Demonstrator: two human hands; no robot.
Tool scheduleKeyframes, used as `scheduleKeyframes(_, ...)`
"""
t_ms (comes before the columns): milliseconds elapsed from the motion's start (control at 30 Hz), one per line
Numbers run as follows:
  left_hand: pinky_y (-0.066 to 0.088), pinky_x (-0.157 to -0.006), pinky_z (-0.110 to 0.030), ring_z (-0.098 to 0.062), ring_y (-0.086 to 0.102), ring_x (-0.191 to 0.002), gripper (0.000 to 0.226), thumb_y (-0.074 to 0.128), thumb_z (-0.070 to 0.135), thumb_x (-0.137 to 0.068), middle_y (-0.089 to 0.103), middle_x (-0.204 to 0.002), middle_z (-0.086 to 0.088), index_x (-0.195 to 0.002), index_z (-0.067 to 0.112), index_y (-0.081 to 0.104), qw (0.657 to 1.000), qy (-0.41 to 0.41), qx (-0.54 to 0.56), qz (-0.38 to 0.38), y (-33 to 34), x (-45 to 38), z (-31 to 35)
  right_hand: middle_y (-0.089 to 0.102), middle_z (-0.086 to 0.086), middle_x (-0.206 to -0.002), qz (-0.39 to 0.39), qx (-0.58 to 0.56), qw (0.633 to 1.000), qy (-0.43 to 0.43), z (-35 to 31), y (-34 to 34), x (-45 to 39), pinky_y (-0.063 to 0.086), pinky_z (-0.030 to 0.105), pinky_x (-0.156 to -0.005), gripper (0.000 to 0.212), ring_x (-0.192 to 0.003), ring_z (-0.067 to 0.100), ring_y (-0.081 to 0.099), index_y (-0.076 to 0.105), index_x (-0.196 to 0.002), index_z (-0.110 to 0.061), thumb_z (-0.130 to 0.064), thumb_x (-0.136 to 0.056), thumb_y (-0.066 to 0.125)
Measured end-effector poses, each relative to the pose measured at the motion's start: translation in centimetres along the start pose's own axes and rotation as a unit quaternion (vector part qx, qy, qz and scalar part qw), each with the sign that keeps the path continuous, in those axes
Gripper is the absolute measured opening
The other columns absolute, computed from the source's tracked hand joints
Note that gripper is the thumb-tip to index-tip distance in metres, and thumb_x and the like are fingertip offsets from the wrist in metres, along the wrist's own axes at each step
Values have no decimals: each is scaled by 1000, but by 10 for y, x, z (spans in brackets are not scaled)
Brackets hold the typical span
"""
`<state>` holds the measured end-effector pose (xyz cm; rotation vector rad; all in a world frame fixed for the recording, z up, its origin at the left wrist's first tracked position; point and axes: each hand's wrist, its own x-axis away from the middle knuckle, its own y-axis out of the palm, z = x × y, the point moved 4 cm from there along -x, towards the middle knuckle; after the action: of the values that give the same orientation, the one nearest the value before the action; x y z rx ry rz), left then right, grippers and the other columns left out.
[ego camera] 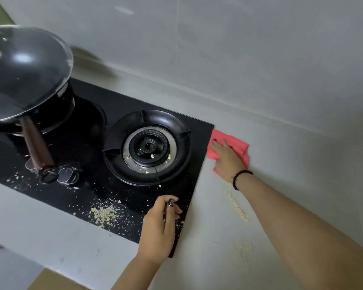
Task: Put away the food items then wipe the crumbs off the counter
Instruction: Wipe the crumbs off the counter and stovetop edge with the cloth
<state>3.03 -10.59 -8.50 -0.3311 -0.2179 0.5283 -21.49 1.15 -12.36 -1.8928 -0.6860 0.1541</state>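
A pink cloth (240, 146) lies on the grey counter (291, 185), just right of the black glass hob (117, 105). My right hand (225, 159) presses flat on the cloth with its fingers spread. My left hand (160, 227) rests on the hob's front right corner with its fingers loosely curled and nothing in it. Pale crumbs (104, 214) lie in a heap on the hob's front edge. A streak of crumbs (238, 208) runs along the counter under my right forearm.
A black wok (57, 114) with a glass lid (25, 72) and a brown handle (37, 147) sits on the left burner. The right burner (148, 146) is bare, with crumbs in its ring. Two knobs (68, 174) sit at the hob's front. A grey wall rises behind.
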Motion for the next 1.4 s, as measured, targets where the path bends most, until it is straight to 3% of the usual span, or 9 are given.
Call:
scheduleKeyframes(233, 51, -64, -34, -15, 60, -64, 22, 43, 14, -99, 67, -78, 9, -98, 30, 58, 999, -35, 37, -1, -7, 8, -3, 12, -18, -148, -71, 29, 985, -154, -15, 25, 107, -20, 9, -106, 68, -141, 4, -6, 28, -146, -21, 2, -87, 50)
scheduleKeyframes(400, 50, -62, -31, -18, 59, -63, 22, 42, 14, -99, 67, -78, 7, -99, 28, 58, 999, -16, 42, -30, -16, 1, 2, 44, -9, -142, -154, -149, 973, -88, -16, 1, 128, 25, 14, -112, 64, -137, 8, 34, 55, -129, -20, 20, -81, 41)
scheduleKeyframes(467, 48, -62, -23, -13, 61, -66, 22, 42, 14, -99, 67, -78, 6, -99, 28, 58, 998, -12, 42, -33, -24, -2, 1, 61, 5, -128, -175, -322, 930, -2, -24, -25, 115, 54, 19, -67, 49, -84, 15, 70, 65, -114, -3, 21, -84, 36)
scheduleKeyframes(567, 47, -64, -19, -11, 63, -70, 22, 41, 13, -99, 67, -79, 6, -99, 27, 59, 998, -22, 49, -35, -37, -3, -5, 67, 17, -117, -111, -449, 886, 31, -42, -66, 79, 32, 18, -30, 31, -25, 19, 40, 61, -100, 13, 10, -87, 32)
scheduleKeyframes(767, 49, -70, -22, -10, 65, -76, 24, 42, 12, -99, 68, -80, 8, -100, 29, 59, 998, -39, 32, -39, -54, 0, -25, 69, 5, -93, 20, -305, 942, 136, -64, -56, -16, 48, 40, -53, 30, -58, 30, 51, 66, -96, -13, -10, -73, 48)
scheduleKeyframes(900, 52, -74, -34, -12, 65, -77, 26, 40, 12, -99, 68, -81, 6, -102, 31, 58, 998, -45, 30, -34, -66, 0, -37, 24, 6, -156, 29, -100, 987, 126, -79, 4, -17, 25, 27, -111, 62, -140, 26, 30, 39, -144, -19, 7, -87, 37)
scheduleKeyframes(1267, 55, -73, -38, -9, 65, -74, 23, 41, 13, -100, 67, -80, 8, -101, 29, 57, 998, -20, 43, -33, -93, -25, -33, 29, -26, -146, -99, -100, 984, -111, -90, 58, 138, 4, 21, -119, 71, -142, -7, 7, 39, -135, -37, 12, -84, 43)
scheduleKeyframes(1367, 56, -72, -37, -9, 64, -75, 22, 41, 13, -100, 67, -80, 7, -100, 29, 57, 998, -12, 47, -40, -97, -31, -28, 49, -18, -137, -62, -265, 962, -25, -97, 45, 145, 37, 38, -110, 76, -125, 11, 51, 56, -123, -42, 19, -82, 37)
scheduleKeyframes(1400, 55, -73, -35, -9, 64, -75, 22, 41, 13, -100, 67, -81, 7, -100, 28, 58, 998, -11, 48, -40, -98, -32, -27, 57, -9, -133, -40, -366, 930, 1, -100, 36, 144, 54, 46, -83, 70, -93, 31, 67, 61, -122, -37, 18, -86, 35)
